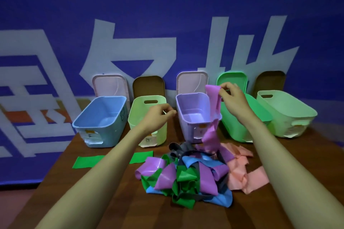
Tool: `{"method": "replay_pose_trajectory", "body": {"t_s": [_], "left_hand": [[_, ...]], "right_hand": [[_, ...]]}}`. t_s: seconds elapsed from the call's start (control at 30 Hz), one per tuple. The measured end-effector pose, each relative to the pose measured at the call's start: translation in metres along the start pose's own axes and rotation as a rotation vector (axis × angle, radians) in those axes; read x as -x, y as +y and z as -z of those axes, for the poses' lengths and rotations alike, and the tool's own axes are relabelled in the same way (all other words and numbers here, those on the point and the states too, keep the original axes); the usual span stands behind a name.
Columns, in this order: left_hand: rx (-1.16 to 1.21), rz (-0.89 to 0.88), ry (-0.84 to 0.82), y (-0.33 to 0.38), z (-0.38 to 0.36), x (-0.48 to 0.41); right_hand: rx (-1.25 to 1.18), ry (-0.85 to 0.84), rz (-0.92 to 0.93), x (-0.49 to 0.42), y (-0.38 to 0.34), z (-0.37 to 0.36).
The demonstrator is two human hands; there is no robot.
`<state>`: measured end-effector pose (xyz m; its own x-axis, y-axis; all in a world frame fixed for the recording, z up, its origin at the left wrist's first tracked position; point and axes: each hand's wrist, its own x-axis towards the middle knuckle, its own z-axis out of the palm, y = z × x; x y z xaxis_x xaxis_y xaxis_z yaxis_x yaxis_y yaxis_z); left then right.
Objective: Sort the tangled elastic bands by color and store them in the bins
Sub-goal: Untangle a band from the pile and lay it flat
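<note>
A tangled pile of elastic bands [188, 178] in purple, green, blue and grey lies on the wooden table [115, 201]. My right hand [233, 102] pinches a long purple band [214, 102] and holds it up over the right rim of the purple bin [188, 117]; its lower end still trails into the pile. My left hand [160, 115] hovers in front of the pale yellow-green bin [137, 115], fingers loosely curled and holding nothing. A flat green band [87, 161] lies on the table to the left. Pink bands [240, 169] lie right of the pile.
Five open bins stand in a row at the table's back: blue bin [98, 122], pale yellow-green, purple, green bin [242, 128] and pale mint bin [290, 115]. Their lids [109, 83] lean against the blue wall behind. The table's left edge runs diagonally near the blue bin.
</note>
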<state>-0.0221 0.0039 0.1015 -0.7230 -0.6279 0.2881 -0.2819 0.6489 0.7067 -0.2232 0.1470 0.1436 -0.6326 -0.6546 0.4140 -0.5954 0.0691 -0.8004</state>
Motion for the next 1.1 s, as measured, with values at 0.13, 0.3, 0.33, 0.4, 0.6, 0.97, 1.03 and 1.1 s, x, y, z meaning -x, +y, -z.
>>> {"method": "replay_pose_trajectory", "body": {"t_s": [0.13, 0.3, 0.33, 0.4, 0.6, 0.97, 1.03, 1.1], "left_hand": [[0.188, -0.029, -0.059, 0.012, -0.028, 0.002], [0.305, 0.023, -0.120, 0.042, -0.076, 0.005], [0.327, 0.044, -0.120, 0.046, -0.083, 0.004], [0.395, 0.102, -0.102, 0.046, -0.093, 0.000], [0.482, 0.252, -0.155, 0.013, -0.071, 0.007], [0.461, 0.185, -0.367, -0.011, 0.016, 0.006], [0.284, 0.154, -0.352, -0.015, 0.024, 0.005], [-0.001, 0.128, -0.410, -0.021, 0.027, 0.005]], "right_hand": [[0.025, -0.103, 0.019, 0.004, -0.008, -0.009], [0.116, -0.087, 0.078, 0.010, -0.007, -0.025], [0.130, -0.084, 0.090, 0.010, -0.007, -0.027], [0.157, -0.088, 0.106, 0.011, -0.005, -0.029], [0.262, -0.085, 0.079, 0.014, 0.007, -0.020], [0.363, -0.632, -0.063, 0.018, 0.026, -0.022], [0.313, -0.599, -0.071, 0.020, 0.031, -0.021], [0.281, -0.557, -0.042, 0.021, 0.035, -0.020]]}}
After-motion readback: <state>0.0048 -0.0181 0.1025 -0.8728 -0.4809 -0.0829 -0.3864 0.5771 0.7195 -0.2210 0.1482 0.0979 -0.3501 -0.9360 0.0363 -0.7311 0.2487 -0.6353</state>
